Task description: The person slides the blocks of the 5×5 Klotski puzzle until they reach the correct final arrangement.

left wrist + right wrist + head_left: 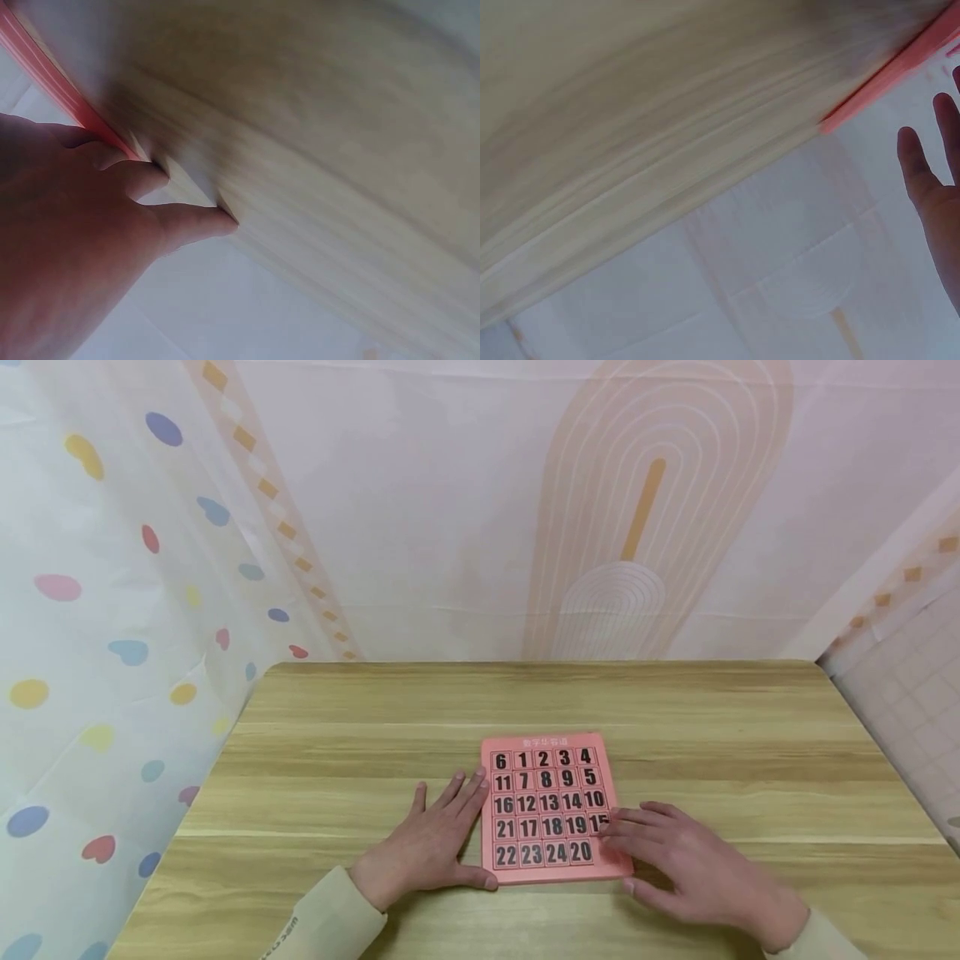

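Observation:
A pink number slide puzzle (pixel 551 810) lies flat on the wooden table, its tiles bearing black numbers. Its top rows read 6, 1, 2, 3, 4 and 11, 7, 8, 9, 5; the bottom row reads 22, 23, 24, 20, then a blank slot. Spread along the left side is my left hand (pixel 431 847), fingertips against the edge and thumb by the near left corner. My right hand (pixel 697 868) reaches over the right rim, its fingertips partly covering tile 15 (pixel 597 820). In the left wrist view the pink edge (pixel 64 90) shows beside the left fingers.
The light wood table (pixel 360 710) extends around the puzzle on all sides. Behind it hangs a pale cloth backdrop (pixel 435 510) with arch patterns, and a cloth with coloured spots (pixel 127 652) covers the left side.

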The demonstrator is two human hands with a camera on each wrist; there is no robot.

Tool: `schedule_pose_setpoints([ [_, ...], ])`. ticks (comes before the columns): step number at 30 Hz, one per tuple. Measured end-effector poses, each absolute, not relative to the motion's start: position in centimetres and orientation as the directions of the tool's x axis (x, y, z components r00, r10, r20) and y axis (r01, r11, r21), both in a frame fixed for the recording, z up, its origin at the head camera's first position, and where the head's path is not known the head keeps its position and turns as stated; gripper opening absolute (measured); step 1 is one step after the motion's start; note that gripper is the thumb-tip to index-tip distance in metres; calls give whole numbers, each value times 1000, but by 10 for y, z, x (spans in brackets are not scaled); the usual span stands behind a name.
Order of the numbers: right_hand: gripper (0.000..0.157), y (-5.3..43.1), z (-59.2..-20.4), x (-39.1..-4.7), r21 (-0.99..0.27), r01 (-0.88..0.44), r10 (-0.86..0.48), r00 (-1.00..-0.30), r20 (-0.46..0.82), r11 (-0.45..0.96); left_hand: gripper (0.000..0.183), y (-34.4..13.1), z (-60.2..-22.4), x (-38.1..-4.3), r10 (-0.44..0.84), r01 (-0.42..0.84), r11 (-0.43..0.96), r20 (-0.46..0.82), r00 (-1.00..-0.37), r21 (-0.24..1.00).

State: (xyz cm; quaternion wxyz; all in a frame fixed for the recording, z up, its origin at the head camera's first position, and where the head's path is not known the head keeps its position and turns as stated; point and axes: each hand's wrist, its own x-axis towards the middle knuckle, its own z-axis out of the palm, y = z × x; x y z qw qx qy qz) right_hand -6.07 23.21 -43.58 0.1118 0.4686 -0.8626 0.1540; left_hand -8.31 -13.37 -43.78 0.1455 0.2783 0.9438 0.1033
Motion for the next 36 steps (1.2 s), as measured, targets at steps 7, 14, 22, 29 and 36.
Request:
schedule_pose_setpoints([
  [7, 43, 222, -434, -54, -124, -886, -815, -461, 351, 448, 126, -133, -437, -85, 554, 492, 825, -229, -800, 277],
  [14, 40, 215, -439, -52, -126, -897, -843, -441, 306, 424, 126, -132, -436, -87, 554, 493, 825, -228, -801, 275],
  [22, 39, 220, -442, -49, -111, -889, -833, -455, 316, 444, 126, -133, -437, -87, 552, 492, 827, -228, -802, 272],
  [29, 35, 227, -441, -48, -114, -877, -815, -477, 330, 467, 126, -133, -437, -85, 545, 482, 832, -236, -805, 275],
  [36, 33, 232, -442, -48, -109, -869, -808, -490, 327, 482, 126, -132, -436, -84, 541, 476, 834, -241, -806, 280],
])
